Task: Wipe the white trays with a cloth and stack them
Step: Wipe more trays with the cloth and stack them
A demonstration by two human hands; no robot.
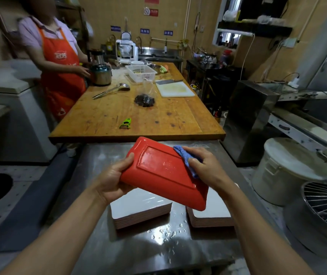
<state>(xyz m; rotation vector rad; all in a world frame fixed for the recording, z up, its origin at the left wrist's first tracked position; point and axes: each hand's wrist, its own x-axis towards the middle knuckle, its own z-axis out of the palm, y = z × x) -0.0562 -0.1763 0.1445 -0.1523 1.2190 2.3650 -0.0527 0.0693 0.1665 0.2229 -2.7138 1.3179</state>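
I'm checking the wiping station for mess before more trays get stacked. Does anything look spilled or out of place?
Yes. Water droplets lie scattered on the steel table between the two tray stacks, left stack and right stack. Also, the held tray shows red, underside up, not white.

There is one view only, from a wide-angle camera worn on the person's head. It looks forward and down, close over the steel counter (131, 253) at the near edge, where both forearms reach in from the bottom corners. Past it the wooden table (139, 116) runs to the far wall, with sinks (158, 51) along it. Straight lines bend toward the edges. With no second view, nothing is shared.
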